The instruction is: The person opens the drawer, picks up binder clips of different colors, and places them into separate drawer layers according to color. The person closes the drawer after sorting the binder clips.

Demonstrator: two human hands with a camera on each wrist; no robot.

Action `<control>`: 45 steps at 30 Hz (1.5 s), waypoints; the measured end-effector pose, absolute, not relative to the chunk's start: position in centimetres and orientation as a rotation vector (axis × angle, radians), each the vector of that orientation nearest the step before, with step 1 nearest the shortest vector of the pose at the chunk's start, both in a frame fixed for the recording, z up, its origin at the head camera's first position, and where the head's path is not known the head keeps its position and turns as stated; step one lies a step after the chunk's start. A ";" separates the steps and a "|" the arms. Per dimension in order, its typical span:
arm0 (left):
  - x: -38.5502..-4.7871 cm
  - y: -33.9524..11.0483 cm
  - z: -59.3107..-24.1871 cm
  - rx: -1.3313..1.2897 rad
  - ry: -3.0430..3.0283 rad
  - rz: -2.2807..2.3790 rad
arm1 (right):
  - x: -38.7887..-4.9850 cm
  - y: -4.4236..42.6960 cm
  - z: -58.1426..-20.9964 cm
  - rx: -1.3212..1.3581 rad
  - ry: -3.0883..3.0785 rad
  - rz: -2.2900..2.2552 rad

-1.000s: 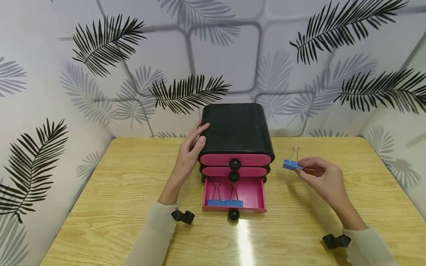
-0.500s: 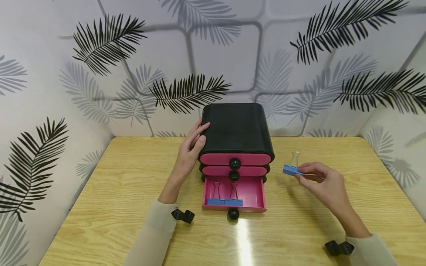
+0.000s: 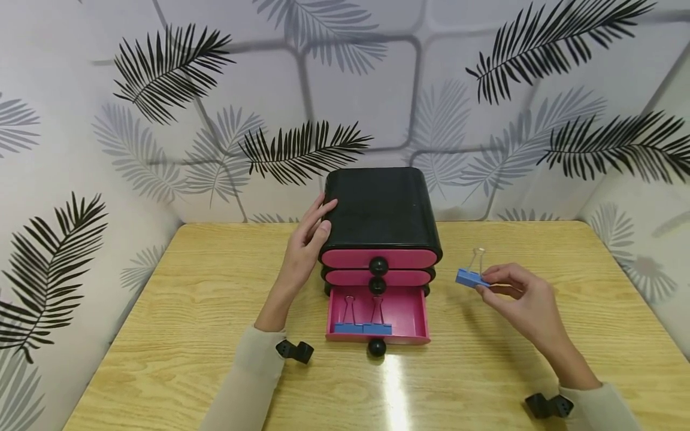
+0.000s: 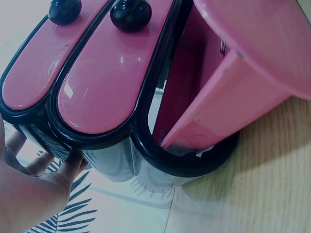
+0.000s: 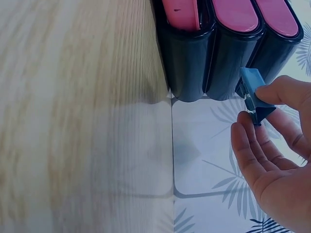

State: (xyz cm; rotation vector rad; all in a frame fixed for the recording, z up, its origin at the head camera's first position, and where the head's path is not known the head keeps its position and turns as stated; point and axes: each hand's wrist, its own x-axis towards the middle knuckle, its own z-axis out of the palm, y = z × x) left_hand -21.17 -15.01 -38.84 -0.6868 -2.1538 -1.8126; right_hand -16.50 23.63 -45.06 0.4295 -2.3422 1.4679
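A black drawer box (image 3: 380, 206) with pink fronts stands on the table. Its bottom drawer (image 3: 412, 311) is pulled out, and two blue binder clips (image 3: 349, 328) lie side by side along its front wall, handles toward the back. My left hand (image 3: 303, 254) rests against the box's upper left side with fingers spread; the left wrist view shows its fingers touching the black shell. To the right of the box, my right hand (image 3: 520, 296) pinches another blue binder clip (image 3: 468, 278) by its end, off the table. That clip's wire handle points up.
Round black knobs (image 3: 377, 347) stick out from the drawer fronts. The wooden table (image 3: 215, 287) reaches back to a wall (image 3: 361, 90) with a leaf pattern. A dark wrist camera (image 3: 548, 406) sits on each sleeve cuff.
My right hand has lowered slightly with its binder clip, and the clip's tilt has shifted a little. The left hand and the open drawer stay in place.
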 end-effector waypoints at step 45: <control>-22.6 -15.1 -41.0 -0.672 -2.123 -1.785 | -15.3 21.1 -45.7 0.687 -2.474 1.584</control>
